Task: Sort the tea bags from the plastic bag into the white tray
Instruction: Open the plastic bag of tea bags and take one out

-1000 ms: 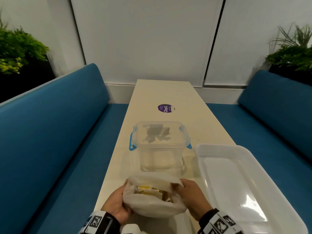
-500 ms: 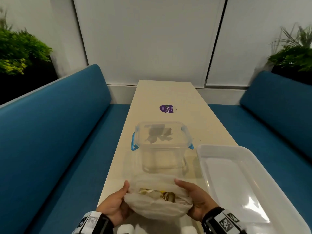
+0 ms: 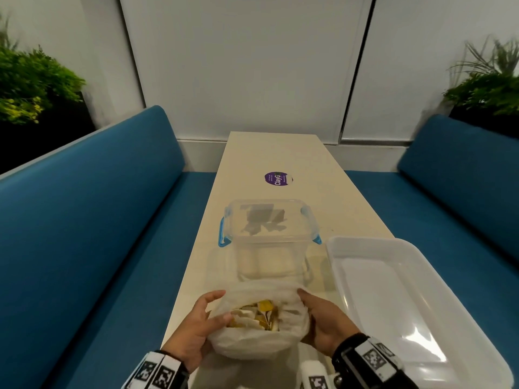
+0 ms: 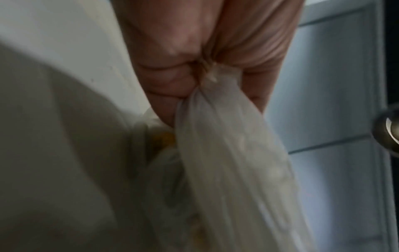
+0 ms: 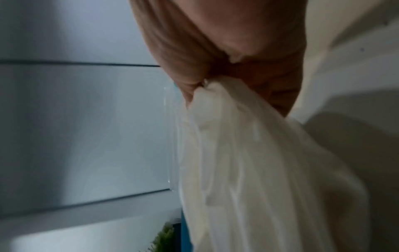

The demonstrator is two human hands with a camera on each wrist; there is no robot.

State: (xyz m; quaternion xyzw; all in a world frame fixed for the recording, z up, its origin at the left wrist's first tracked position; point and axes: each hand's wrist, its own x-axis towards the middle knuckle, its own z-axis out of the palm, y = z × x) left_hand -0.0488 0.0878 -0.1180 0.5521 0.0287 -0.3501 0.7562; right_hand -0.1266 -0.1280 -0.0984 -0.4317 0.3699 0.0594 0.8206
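Observation:
A thin white plastic bag (image 3: 252,339) sits on the near end of the table, its mouth pulled wide. Inside lie several tea bags (image 3: 259,314), white and yellow. My left hand (image 3: 196,324) grips the bag's left rim, and the left wrist view shows the plastic bag (image 4: 226,162) bunched in that fist. My right hand (image 3: 323,321) grips the right rim; the bag's film (image 5: 248,162) is pinched in its fingers. The white tray (image 3: 438,282) lies just right of the bag with nothing in it.
A clear lidded box with blue clips (image 3: 268,237) stands right behind the bag. The cream table (image 3: 280,158) is narrow, with blue benches (image 3: 84,234) on both sides and a purple sticker (image 3: 278,178) further back. Plants stand in the far corners.
Both hands have pulled the bag's rim outward and down, so the mouth stands wider and the tea bags show more plainly. The head view has tipped slightly.

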